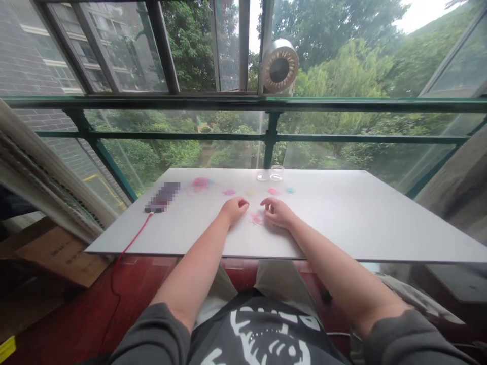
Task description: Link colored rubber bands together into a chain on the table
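Note:
Over the middle of the white table (335,213), my left hand (234,210) has its thumb and fingers pinched together; what they hold, if anything, is too small to make out. Facing it a short way to the right, my right hand (278,212) has its fingers bent and apart, with nothing visible between them. Between and just below the hands lies a loose pink cluster (256,218), close to my right fingers. Beyond them sit small piles: purple (229,192), pale yellow (249,193), pink (273,191) and teal (290,190).
A larger pink pile (200,183) lies at the back left. Clear round containers (276,175) stand at the back edge. At the left is a blurred dark device (164,196) with a red cable (135,236). A green railing (190,104) runs behind the table.

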A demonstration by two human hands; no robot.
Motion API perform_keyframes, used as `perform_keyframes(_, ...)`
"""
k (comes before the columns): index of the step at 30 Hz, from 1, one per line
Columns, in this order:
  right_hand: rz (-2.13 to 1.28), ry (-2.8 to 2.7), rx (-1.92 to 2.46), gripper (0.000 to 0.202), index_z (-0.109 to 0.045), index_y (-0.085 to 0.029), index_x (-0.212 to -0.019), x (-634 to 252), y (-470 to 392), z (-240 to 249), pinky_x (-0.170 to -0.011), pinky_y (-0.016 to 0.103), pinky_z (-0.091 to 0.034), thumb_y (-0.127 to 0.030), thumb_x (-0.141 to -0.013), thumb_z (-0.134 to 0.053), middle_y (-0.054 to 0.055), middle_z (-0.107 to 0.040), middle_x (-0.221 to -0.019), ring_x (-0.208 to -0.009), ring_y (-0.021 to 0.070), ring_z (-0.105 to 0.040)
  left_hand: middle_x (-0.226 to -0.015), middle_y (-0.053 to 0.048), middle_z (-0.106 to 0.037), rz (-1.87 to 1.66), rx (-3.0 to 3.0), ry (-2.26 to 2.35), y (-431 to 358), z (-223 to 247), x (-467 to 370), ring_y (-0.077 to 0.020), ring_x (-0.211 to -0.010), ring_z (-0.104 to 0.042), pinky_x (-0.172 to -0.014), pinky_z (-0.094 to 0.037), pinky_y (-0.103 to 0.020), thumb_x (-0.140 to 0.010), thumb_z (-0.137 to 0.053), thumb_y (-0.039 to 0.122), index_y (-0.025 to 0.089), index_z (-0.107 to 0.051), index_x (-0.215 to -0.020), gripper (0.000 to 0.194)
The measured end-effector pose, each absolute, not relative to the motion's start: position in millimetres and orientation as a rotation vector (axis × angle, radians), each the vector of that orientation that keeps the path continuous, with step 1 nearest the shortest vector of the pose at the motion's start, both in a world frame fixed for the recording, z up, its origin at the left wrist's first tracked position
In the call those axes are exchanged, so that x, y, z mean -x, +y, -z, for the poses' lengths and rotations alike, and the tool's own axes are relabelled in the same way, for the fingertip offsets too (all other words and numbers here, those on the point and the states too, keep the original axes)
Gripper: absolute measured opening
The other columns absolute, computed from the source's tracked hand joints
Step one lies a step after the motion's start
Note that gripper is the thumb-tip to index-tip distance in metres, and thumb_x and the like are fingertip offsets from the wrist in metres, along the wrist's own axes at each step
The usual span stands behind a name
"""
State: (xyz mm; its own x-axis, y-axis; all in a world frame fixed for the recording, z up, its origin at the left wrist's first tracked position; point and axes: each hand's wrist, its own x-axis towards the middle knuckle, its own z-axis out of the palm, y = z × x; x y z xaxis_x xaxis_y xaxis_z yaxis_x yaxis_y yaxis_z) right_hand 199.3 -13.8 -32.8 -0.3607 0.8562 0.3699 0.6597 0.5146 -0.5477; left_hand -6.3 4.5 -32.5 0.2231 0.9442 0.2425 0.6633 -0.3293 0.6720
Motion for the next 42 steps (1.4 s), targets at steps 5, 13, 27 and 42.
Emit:
perform_keyframes(5,-0.359,-2.233,1.210,0.027,-0.066,-0.019,-0.086,-191,-15,31,-0.062,0.021,-0.038,-0.013,-0.063,-0.053,0.001,-0.056,-0.077,-0.060,0.0087,-0.048,-0.084,-0.003,-0.068,-0.761,-2.235,1.470,-6,27,2,-0.0148,-0.074,-0.059,-0.071,-0.045,-0.025,-0.073,-0.051,0.028,0.019,-0.066,-0.085,0.022)
perform_keyframes(13,-0.350,-2.195,1.272,0.011,-0.066,-0.018,-0.072,-192,-10,33,-0.064,0.022,-0.038,-0.020,-0.069,-0.056,0.001,-0.058,-0.075,-0.063,0.0104,-0.050,-0.077,-0.003,-0.070,-0.779,-2.146,1.428,-4,28,4,-0.0151,-0.073,-0.062,-0.070,-0.047,-0.025,-0.074,-0.050,0.030,0.018,-0.066,-0.084,0.022)
perform_keyframes(27,-0.526,-1.960,1.352,0.013,-0.059,-0.016,-0.075,-187,-7,30,-0.059,0.023,-0.037,-0.021,-0.073,-0.047,0.001,-0.061,-0.068,-0.060,0.0111,-0.050,-0.085,-0.003,-0.068,-0.899,-2.124,1.300,-4,29,3,-0.0129,-0.069,-0.059,-0.069,-0.047,-0.025,-0.074,-0.052,0.032,0.018,-0.064,-0.089,0.024)
perform_keyframes(42,-0.745,-1.890,1.136,0.014,-0.065,-0.015,-0.072,-164,-3,33,-0.045,0.019,-0.031,-0.023,-0.068,-0.054,-0.004,-0.051,-0.050,-0.046,0.0072,-0.041,-0.087,-0.002,-0.069,-0.895,-2.148,1.240,-11,25,0,-0.0119,-0.069,-0.059,-0.068,-0.046,-0.023,-0.073,-0.055,0.027,0.019,-0.066,-0.098,0.028)
